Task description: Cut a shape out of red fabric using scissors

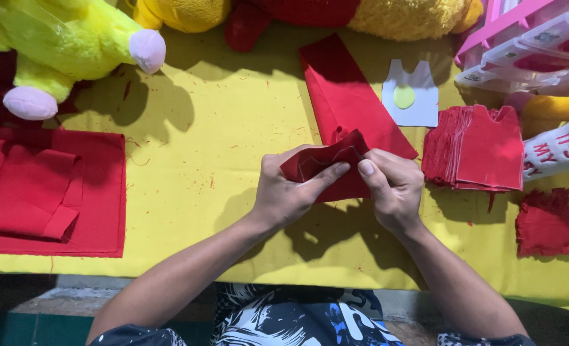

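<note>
My left hand [287, 189] and my right hand [393, 186] both pinch a small piece of red felt [326, 163] above a yellow table cover [220, 141]. The piece is crumpled between my thumbs and fingers. Behind it lies a long folded strip of red fabric [342, 96]. To the right sits a stack of red cut vest-shaped pieces [479, 148]. A white paper pattern [412, 96] with a yellow oval lies beyond that.
Folded red cloth [47, 192] covers the left of the table. A yellow-green plush toy [66, 45] lies at the back left, a yellow and red plush [310, 16] at the back. A pink plastic box [528, 45] and red scraps [547, 223] are at the right.
</note>
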